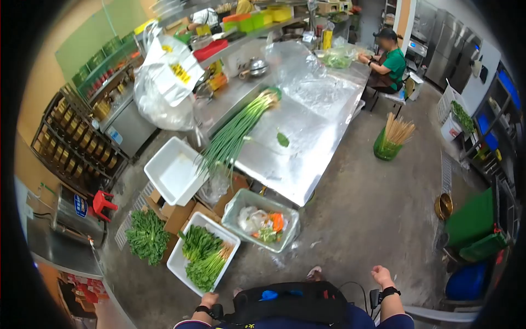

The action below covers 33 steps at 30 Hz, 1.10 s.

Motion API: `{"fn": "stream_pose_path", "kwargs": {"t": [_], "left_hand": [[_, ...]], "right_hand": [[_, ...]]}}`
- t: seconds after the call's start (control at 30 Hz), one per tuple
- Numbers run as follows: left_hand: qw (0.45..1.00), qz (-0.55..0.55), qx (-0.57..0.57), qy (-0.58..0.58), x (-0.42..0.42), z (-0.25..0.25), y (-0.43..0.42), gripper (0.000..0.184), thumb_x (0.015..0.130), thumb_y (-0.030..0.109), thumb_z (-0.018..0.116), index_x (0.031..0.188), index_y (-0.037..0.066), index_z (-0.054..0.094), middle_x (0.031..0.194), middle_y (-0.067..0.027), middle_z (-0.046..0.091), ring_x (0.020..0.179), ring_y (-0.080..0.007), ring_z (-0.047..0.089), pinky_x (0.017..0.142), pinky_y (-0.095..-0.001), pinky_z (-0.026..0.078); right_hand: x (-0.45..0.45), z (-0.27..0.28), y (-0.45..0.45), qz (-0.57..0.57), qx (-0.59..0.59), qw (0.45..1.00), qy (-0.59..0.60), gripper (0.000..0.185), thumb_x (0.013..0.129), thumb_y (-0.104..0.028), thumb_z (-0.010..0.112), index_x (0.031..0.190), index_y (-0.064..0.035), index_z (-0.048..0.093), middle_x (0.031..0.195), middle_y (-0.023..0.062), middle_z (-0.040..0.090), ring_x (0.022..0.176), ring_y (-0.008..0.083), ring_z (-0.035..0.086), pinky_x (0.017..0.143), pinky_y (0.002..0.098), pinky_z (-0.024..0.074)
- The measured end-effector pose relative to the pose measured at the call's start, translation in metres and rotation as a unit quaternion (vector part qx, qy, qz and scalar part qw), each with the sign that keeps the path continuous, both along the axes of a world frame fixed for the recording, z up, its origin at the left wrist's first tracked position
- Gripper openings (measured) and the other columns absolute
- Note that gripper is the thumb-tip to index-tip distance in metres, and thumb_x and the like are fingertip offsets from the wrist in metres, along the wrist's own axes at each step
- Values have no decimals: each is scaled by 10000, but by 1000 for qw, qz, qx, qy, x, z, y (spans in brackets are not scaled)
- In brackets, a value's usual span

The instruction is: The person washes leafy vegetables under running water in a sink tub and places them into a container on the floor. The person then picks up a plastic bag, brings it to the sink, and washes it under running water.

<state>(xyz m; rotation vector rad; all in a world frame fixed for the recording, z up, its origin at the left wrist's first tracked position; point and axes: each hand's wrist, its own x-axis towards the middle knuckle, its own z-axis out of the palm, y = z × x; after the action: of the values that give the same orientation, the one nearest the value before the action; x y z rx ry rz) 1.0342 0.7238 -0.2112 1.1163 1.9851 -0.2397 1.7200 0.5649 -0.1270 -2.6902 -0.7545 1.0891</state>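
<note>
My left hand (209,299) hangs low with its fingers curled, close to the near corner of a white plastic bin (233,239). Bunches of leafy greens (204,252) fill that bin. I cannot make out anything in the hand. Off to the right, my right hand (382,275) is held out over the floor, its fingers loosely closed and nothing visible in them. Ahead stands a steel table (307,159). A big bundle of green onions (235,131) lies across its left side, and a single green leaf (282,139) rests on the bare metal.
A lined waste bin (296,233) with scraps stands by the table's near end. Beside it are an empty white tub (175,170) and more greens (148,237). A seated person (392,66) works at the far end. A green basket of sticks (388,147) stands on the floor.
</note>
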Motion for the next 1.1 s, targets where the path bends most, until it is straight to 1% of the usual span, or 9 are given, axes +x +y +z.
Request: {"fn": "stream_pose_path", "kwargs": {"t": [0.13, 0.43, 0.63, 0.73, 0.8, 0.9, 0.93, 1.03, 1.1], "left_hand": [[979, -182, 90, 4, 148, 48, 73, 314, 744, 310, 536, 844, 29, 637, 854, -203, 615, 861, -346, 581, 766, -404, 449], [906, -203, 289, -234, 417, 89, 260, 296, 780, 272, 538, 902, 13, 616, 829, -155, 629, 788, -263, 608, 704, -339, 461], [859, 0, 207, -469, 629, 68, 435, 191, 784, 190, 529, 800, 38, 643, 589, 4, 548, 549, -94, 512, 483, -245, 406], [858, 23, 214, -466, 722, 56, 526, 227, 788, 135, 527, 957, 0, 591, 651, -25, 550, 569, -113, 544, 482, -248, 434], [803, 223, 182, -521, 766, 65, 578, 449, 786, 67, 513, 1193, -63, 377, 850, -128, 549, 632, -182, 588, 533, -282, 498], [728, 341, 150, -575, 804, 38, 651, 466, 800, 51, 500, 1185, -89, 275, 964, -190, 484, 730, -260, 593, 643, -337, 535], [694, 354, 163, -605, 811, 28, 669, 676, 794, 21, 487, 1300, -81, 51, 1070, -250, 428, 735, -290, 602, 630, -349, 543], [726, 417, 163, -522, 832, 16, 712, 474, 795, 60, 533, 1191, -85, 316, 923, -190, 513, 640, -228, 585, 513, -313, 503], [827, 348, 80, -434, 833, 19, 730, 169, 788, 122, 586, 895, 6, 525, 694, -69, 530, 507, -136, 500, 404, -244, 375]], "right_hand": [[71, -1, 30, 70, 54, 996, -6, 313, 767, -220, 604, 1029, -50, 577, 970, 118, 629, 915, 232, 602, 813, 317, 461], [154, 26, 159, 166, 112, 980, 2, 330, 776, -233, 592, 1056, -61, 555, 955, 119, 622, 910, 263, 590, 791, 355, 464], [230, 42, 245, 187, 95, 978, -3, 330, 781, -227, 591, 1059, -54, 554, 950, 127, 625, 890, 248, 602, 777, 338, 473], [283, 38, 260, 158, 41, 987, -3, 343, 773, -226, 604, 1061, -47, 555, 946, 128, 631, 892, 233, 609, 782, 325, 474], [322, 46, 273, 179, -53, 982, -14, 334, 776, -230, 596, 1057, -52, 559, 934, 126, 630, 873, 253, 608, 780, 339, 471], [368, 46, 276, 48, -6, 999, 13, 318, 784, -214, 590, 1041, -29, 560, 910, 122, 636, 836, 226, 618, 760, 322, 473], [379, 40, 276, 50, -12, 999, 19, 318, 784, -214, 590, 1041, -29, 560, 910, 122, 636, 836, 226, 618, 760, 322, 473], [416, 6, 269, -136, 49, 986, 81, 317, 785, -205, 592, 1031, -9, 560, 925, 122, 637, 832, 198, 616, 741, 310, 470], [426, 10, 289, -87, 25, 993, 80, 317, 784, -209, 595, 1026, -6, 563, 914, 119, 639, 827, 200, 617, 734, 312, 472]]}}
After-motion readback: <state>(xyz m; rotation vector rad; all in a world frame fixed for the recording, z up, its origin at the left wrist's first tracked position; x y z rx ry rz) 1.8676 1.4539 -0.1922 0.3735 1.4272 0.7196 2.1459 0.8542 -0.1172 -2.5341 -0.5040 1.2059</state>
